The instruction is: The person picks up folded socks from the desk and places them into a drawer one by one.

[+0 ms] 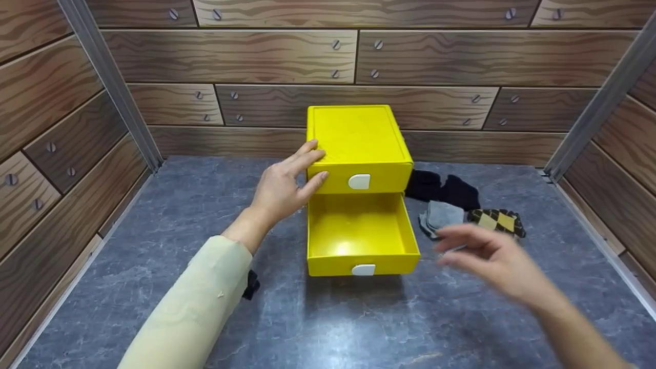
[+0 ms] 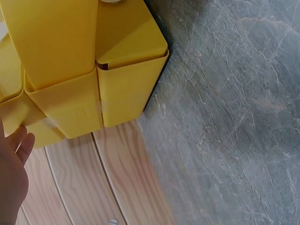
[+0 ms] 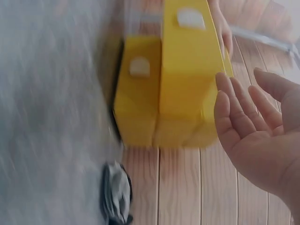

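A yellow drawer box (image 1: pixel 359 136) stands upright, with a pulled-out drawer (image 1: pixel 364 225) below a closed top one. White tabs (image 1: pixel 359 181) mark the drawer fronts. Nothing lies in the visible part of the pulled-out drawer. My left hand (image 1: pixel 282 187) rests on the box's upper left edge, fingers on the top and thumb by the front. To the right of the drawer, my right hand (image 1: pixel 492 261) is in the air, blurred and holding nothing, fingers loosely bent. Just beyond it lie a folded grey sock bundle (image 1: pixel 445 215) and an argyle sock bundle (image 1: pixel 497 221).
Black socks (image 1: pixel 458 192) lie beside the box's right side, behind the grey ones. A small black cloth piece (image 1: pixel 251 285) shows past my left sleeve. Wood-patterned walls (image 1: pixel 287 56) enclose the grey marbled table (image 1: pixel 154 246) at the back and sides.
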Available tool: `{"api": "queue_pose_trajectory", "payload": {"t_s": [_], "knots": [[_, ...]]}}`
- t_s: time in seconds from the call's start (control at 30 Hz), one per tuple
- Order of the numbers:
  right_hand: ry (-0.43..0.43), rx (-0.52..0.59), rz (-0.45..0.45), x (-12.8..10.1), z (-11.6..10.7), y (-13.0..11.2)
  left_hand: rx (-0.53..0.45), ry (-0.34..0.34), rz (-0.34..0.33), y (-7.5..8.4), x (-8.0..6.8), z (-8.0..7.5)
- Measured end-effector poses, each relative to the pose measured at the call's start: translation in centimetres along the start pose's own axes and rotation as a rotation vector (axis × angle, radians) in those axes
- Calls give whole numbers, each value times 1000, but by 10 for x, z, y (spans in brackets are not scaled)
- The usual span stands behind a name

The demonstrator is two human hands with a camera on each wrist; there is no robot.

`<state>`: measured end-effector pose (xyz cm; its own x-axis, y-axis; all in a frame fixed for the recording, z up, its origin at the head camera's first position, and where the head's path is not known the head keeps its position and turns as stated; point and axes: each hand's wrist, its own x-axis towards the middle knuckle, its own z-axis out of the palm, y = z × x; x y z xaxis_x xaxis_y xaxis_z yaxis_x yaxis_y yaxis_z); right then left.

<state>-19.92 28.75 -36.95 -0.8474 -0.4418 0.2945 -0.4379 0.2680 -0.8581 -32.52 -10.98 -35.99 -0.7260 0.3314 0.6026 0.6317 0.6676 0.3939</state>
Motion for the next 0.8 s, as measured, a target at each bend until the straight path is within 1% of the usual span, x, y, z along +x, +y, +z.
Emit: {"api": "queue_pose_trajectory", "payload": {"t_s": [0.1, 0.23, 0.37, 0.43, 0.5, 0.63, 0.8], "knots": [[70, -31, 37, 5, -23, 2, 2, -3, -2, -1, 0, 0], [139, -51, 82, 14, -50, 8, 6, -1, 4, -1, 1, 1], [205, -46, 77, 23, -76, 21, 7, -1, 6, -1, 1, 1], [238, -60, 70, 27, -88, 30, 8, -3, 4, -1, 0, 1], [269, -92, 82, 30, -99, 40, 11, -5, 2, -1, 0, 1], [306, -159, 155, 32, -116, 59, 15, -5, 1, -1, -1, 0], [319, -124, 213, 31, -135, 84, 26, -4, 8, -1, 1, 0]]}}
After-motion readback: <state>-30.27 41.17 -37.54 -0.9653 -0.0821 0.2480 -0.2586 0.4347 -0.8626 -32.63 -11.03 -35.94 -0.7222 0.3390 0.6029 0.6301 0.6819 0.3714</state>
